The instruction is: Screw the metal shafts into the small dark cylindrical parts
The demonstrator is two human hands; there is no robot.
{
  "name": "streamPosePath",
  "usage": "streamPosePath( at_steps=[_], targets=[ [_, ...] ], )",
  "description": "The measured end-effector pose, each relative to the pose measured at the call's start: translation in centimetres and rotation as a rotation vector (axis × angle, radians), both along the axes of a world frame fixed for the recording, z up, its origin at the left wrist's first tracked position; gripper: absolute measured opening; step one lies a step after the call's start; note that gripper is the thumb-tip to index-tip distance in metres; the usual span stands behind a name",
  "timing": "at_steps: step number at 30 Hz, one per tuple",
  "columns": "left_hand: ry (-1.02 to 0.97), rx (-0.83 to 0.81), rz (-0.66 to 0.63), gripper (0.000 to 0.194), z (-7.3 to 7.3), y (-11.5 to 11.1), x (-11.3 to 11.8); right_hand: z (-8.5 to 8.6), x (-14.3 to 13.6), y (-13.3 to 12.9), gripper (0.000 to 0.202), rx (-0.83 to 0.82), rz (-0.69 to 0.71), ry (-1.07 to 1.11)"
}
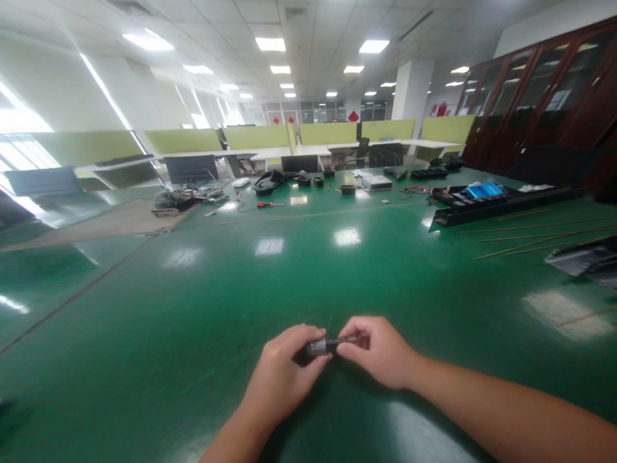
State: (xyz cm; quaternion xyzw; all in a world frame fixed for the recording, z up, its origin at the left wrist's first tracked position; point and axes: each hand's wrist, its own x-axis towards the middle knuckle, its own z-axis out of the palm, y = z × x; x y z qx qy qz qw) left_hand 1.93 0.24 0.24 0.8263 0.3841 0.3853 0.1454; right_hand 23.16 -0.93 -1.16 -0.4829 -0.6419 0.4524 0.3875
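Low in the middle of the head view, my left hand (284,370) grips a small grey cylindrical part (317,348) between thumb and fingers. A thin dark rod (333,341) extends from the cylinder's right end, in line with it. My right hand (378,350) pinches this rod with thumb and fingertips, a short way from the left hand. The fingers cover parts of both pieces, and blur keeps me from telling whether they are joined. Both hands are just above or on the green tabletop (231,283).
Toward the far edge lie a red-handled screwdriver (265,204), a heap of electronic parts (186,198) and a black tray-like object (268,182). On the right are a long black channel (501,206), a blue piece (484,190) and several thin rods (544,235).
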Motion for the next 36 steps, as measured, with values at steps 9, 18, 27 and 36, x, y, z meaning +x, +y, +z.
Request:
streamPosePath(
  at_steps=[9, 18, 27, 36],
  targets=[
    [-0.008, -0.003, 0.009, 0.020, 0.0, 0.0, -0.1, 0.1, 0.2, 0.0, 0.007, 0.023, -0.008, -0.012],
    [0.004, 0.021, 0.013, 0.020, 0.2, 0.1, -0.3, 0.1, 0.2, 0.0, 0.006, 0.011, -0.018, 0.017],
    [0.000, 0.041, 0.012, 0.021, 0.2, 0.4, -0.6, 0.1, 0.2, 0.1, 0.008, -0.006, -0.037, 0.025],
    [0.027, 0.072, 0.021, 0.024, 0.0, 0.4, -1.1, -0.4, 0.3, 0.3, 0.009, -0.032, -0.028, 0.054]
  ],
)
